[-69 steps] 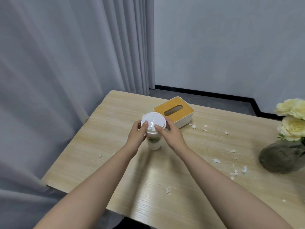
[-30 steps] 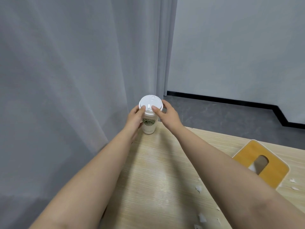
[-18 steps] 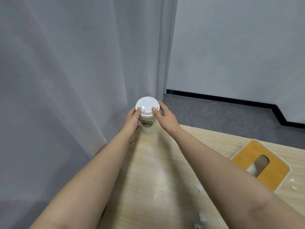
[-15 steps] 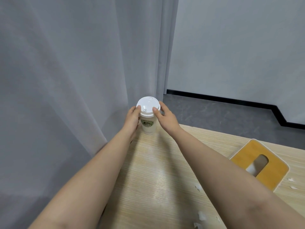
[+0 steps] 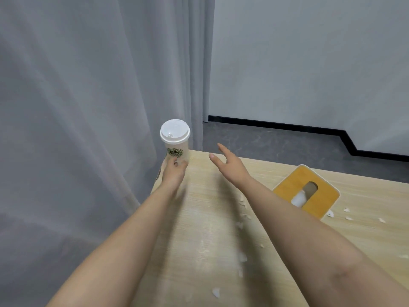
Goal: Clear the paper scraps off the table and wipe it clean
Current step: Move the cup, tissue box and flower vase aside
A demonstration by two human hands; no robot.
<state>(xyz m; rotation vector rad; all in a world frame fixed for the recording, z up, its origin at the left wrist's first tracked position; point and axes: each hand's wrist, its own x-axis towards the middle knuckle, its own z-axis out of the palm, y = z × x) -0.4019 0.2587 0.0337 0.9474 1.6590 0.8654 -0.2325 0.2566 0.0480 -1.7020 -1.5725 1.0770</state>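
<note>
A white lidded paper cup point(image 5: 175, 139) with a green logo stands at the far left corner of the light wooden table point(image 5: 199, 222). My left hand point(image 5: 174, 172) is at the cup's base, its fingers curled against the lower wall. My right hand point(image 5: 228, 166) hovers open to the right of the cup, apart from it, fingers spread. White paper scraps point(image 5: 242, 258) lie scattered on the table between my forearms, with another scrap point(image 5: 215, 292) near the front. More scraps point(image 5: 346, 210) lie right of the tissue box.
An orange-topped white tissue box point(image 5: 285, 188) with a tissue in its slot sits at the right. Grey curtains point(image 5: 88, 107) hang close along the table's left edge. Dark floor and a white wall lie beyond the far edge.
My right hand has let go of the cup and drawn back to the right. My left hand has slid down from the lid to the cup's base.
</note>
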